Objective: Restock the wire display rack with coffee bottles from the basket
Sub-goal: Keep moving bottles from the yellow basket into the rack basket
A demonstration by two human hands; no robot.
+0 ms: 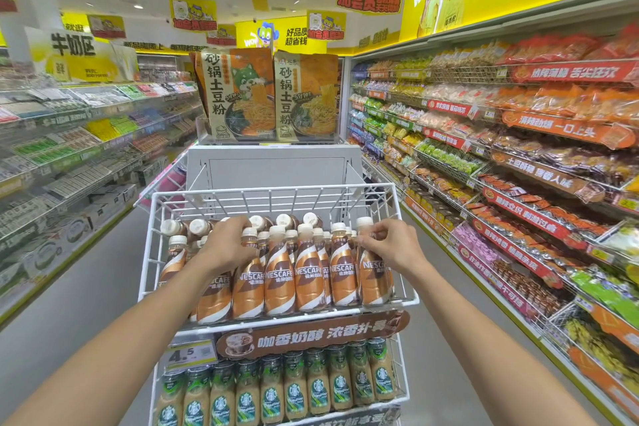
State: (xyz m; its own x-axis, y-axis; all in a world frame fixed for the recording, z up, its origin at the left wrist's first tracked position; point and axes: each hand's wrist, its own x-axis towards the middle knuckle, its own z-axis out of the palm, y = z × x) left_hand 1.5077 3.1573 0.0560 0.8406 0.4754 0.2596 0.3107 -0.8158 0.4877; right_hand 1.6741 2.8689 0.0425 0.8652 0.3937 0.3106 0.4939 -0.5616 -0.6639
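Looks like the lining-up bit of the restock imo: right hand (387, 242) pinches the neck of the end bottle (374, 275), far right of the front row, top tier of the wire rack (276, 188). Left hand (230, 242) is curled over the coffee bottles (307, 273) further left, cant tell if it actually grips one. Next prob needs labels squared fwd. Basket isnt in view, back rows mostly hidden

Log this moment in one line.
left hand: grips front-row bottle | right hand: pinches rightmost bottle | wire rack: front row upright
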